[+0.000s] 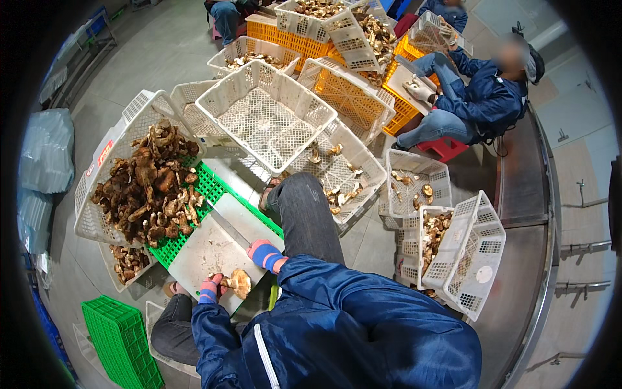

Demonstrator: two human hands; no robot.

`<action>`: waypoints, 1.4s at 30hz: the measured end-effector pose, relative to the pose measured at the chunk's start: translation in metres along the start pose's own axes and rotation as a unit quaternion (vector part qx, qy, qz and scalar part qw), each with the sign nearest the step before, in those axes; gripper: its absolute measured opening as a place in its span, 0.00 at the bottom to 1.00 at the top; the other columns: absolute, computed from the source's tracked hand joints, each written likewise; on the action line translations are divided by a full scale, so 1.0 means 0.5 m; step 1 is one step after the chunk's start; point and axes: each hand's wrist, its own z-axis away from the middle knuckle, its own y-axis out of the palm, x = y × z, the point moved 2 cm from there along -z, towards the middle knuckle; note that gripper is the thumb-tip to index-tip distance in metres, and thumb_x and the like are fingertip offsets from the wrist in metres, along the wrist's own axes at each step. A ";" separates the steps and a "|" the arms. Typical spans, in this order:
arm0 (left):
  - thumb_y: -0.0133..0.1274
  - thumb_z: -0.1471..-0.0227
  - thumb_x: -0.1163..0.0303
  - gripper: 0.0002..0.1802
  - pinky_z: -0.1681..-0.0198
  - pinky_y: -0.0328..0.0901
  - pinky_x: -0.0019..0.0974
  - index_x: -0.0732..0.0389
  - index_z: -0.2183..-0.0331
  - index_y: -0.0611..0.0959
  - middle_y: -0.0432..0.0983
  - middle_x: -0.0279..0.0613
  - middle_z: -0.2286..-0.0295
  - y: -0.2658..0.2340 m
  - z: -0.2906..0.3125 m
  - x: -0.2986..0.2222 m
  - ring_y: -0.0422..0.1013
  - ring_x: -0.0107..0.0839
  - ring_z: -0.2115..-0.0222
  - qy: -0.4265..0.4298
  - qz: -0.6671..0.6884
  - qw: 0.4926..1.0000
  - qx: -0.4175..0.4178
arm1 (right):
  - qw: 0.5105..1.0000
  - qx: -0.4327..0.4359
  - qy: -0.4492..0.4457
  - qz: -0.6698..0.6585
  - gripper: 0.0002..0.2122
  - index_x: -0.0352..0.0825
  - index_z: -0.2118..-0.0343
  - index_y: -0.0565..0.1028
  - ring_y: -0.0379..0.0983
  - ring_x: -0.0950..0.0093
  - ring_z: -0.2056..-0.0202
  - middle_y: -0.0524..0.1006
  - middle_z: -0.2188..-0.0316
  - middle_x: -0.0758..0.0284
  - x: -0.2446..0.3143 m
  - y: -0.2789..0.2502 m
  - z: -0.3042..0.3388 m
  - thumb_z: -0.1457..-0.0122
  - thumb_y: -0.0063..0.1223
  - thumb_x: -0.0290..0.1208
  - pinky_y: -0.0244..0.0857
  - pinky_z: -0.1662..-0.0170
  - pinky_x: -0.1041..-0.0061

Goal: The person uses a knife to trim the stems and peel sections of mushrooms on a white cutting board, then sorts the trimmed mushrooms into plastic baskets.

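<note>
The left hand bends its fingers inward near the lap; the right hand is closed farther forward, its blue-sleeved forearm angled leftward.

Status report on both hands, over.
Left hand: holding tan round-capped mushroom. Right hand: gripping long steel knife. Piled brown mushrooms ahead, clear of both hands.

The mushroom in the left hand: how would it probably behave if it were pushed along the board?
The mushroom would probably turn rather than roll straight, as its broad round cap is much wider than its stem. It seems light, since the left hand alone holds it. It may slide readily, because the board looks flat and fairly smooth.
</note>
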 end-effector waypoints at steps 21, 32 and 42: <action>0.49 0.65 0.51 0.25 0.62 0.60 0.37 0.62 0.69 0.76 0.70 0.49 0.68 0.089 0.014 -0.145 0.66 0.42 0.65 0.013 -0.649 0.755 -0.091 | 1.000 -0.025 0.003 0.001 0.15 0.33 0.78 0.73 0.68 0.59 0.71 0.71 0.76 0.55 -0.013 0.017 -0.012 0.56 0.39 0.39 0.61 0.65 0.66; 0.44 0.62 0.64 0.13 0.72 0.60 0.35 0.64 0.77 0.76 0.71 0.45 0.78 0.018 -0.102 -0.058 0.67 0.37 0.77 0.013 -0.433 0.896 0.097 | 0.999 -0.020 0.048 -0.017 0.15 0.33 0.76 0.73 0.68 0.59 0.71 0.71 0.75 0.56 -0.050 0.022 -0.025 0.56 0.39 0.39 0.61 0.64 0.67; 0.51 0.63 0.67 0.11 0.84 0.62 0.28 0.58 0.72 0.71 0.68 0.33 0.83 -0.041 -0.009 -0.042 0.65 0.26 0.84 -0.036 -0.123 0.992 0.022 | 0.999 -0.005 0.038 -0.035 0.14 0.33 0.75 0.73 0.67 0.59 0.69 0.71 0.74 0.55 -0.010 0.009 -0.008 0.56 0.40 0.39 0.61 0.63 0.68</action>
